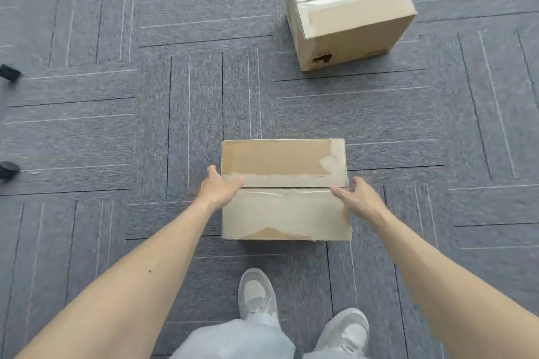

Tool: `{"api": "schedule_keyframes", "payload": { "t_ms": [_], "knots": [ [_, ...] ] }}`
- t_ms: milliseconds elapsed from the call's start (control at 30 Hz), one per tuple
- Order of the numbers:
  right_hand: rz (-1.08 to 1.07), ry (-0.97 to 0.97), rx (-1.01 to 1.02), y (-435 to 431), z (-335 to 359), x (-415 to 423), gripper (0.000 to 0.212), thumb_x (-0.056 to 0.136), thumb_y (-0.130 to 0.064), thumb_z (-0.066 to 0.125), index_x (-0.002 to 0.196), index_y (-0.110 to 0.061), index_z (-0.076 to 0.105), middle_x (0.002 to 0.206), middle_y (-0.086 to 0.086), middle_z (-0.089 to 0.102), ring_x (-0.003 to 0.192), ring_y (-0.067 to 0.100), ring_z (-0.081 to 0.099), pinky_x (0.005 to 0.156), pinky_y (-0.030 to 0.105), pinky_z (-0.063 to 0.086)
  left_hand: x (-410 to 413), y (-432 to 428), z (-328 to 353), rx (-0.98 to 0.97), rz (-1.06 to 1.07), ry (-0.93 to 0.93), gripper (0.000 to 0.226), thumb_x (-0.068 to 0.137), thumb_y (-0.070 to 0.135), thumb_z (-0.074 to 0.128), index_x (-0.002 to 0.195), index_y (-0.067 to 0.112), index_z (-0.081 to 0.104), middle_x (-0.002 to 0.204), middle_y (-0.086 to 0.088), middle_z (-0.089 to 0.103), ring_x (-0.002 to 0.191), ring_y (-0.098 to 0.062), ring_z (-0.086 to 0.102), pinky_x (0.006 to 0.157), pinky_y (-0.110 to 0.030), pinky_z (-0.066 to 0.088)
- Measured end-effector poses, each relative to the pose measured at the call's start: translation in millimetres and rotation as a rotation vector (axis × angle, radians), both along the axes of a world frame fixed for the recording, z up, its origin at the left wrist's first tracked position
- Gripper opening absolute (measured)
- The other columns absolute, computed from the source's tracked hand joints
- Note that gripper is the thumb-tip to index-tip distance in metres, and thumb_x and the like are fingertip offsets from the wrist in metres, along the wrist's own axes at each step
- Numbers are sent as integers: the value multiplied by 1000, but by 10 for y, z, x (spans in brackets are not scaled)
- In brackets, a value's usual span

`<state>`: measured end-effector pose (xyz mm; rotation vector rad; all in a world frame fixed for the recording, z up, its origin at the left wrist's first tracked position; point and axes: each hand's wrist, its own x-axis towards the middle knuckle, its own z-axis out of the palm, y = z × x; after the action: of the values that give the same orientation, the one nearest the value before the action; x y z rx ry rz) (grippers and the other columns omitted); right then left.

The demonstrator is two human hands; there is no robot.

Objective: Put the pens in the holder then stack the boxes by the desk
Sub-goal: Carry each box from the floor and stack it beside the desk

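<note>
Cardboard near box [285, 213] stood on the grey carpet [116, 125], just ahead of two pale shoes [256, 294]. The left hand [220, 188] was spread at its left side, with the thumb lying on the top. The right hand [361, 198] was spread at the right side, thumb at the top edge. The taped far box [350, 9] stood well apart, far and to the right. Two black casters [8, 71] showed at the left edge.

near box [284, 189] is plain matt cardboard with torn patches where tape peeled its top layer off. far box [350, 9] is the same cardboard but with glossy clear tape. carpet tiles [116, 125] look rough, woven grey.
</note>
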<state>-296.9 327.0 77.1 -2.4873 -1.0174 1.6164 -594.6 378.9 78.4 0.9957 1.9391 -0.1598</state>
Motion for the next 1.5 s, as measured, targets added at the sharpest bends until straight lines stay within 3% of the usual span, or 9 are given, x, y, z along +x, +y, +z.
{"api": "schedule_keyframes", "payload": {
  "t_ms": [67,167,367,533,733,833,1167,1300,1500],
  "knots": [
    [-19,21,2,-24,-233,-42,67,85,-49,61,136,-11,41,135,9,57,124,28,51,94,36,41,31,-19,-224,-23,3,12,92,87,49,64,152,9,13,150,-19,41,135,-37,42,107,-41,35],
    [-67,43,20,-57,-424,-98,64,84,-48,64,133,-16,38,131,8,56,114,27,53,83,32,38,61,-46,-414,-20,45,-9,97,85,51,68,151,10,9,153,-17,36,138,-38,38,110,-44,34],
    [-105,38,69,-81,-415,-127,67,82,-48,67,134,-16,38,131,8,56,119,28,52,83,31,38,11,-59,-393,50,31,-11,97,76,62,71,146,14,23,147,-16,44,132,-38,44,107,-48,40],
    [-142,39,120,-104,-19,-126,67,78,-52,69,130,-18,42,127,7,58,117,28,53,91,37,44,4,-44,90,109,0,5,89,74,66,70,138,19,31,138,-13,52,125,-36,51,99,-44,43],
    [-211,52,188,-99,1272,29,61,78,-54,68,121,-18,46,116,2,59,113,26,53,86,37,45,115,22,1454,162,-30,-19,92,66,69,74,135,25,34,133,-10,56,119,-34,56,97,-46,48],
    [-265,52,231,-122,2162,158,61,76,-58,68,117,-21,45,114,0,59,109,24,54,89,40,48,260,96,2393,208,-56,-42,89,64,70,75,131,27,35,128,-10,59,114,-33,59,95,-46,50],
    [-432,30,407,-452,5269,672,54,78,-54,68,110,-19,44,106,1,57,103,23,54,87,39,47,924,125,5550,377,-192,-108,91,72,61,77,142,25,32,134,-12,57,122,-35,55,97,-41,43],
    [-513,-9,505,-676,6149,856,50,82,-49,69,111,-17,44,103,-1,55,99,21,51,81,34,42,1162,116,6325,444,-276,-143,114,56,80,71,147,27,27,136,-9,58,124,-35,55,101,-48,46],
    [-659,-120,626,-1036,6985,1139,57,82,-50,69,118,-15,42,107,2,53,111,28,54,93,40,47,1737,188,7181,568,-471,-248,105,63,73,74,147,27,29,139,-9,56,126,-35,53,103,-49,45]
  ]
}}
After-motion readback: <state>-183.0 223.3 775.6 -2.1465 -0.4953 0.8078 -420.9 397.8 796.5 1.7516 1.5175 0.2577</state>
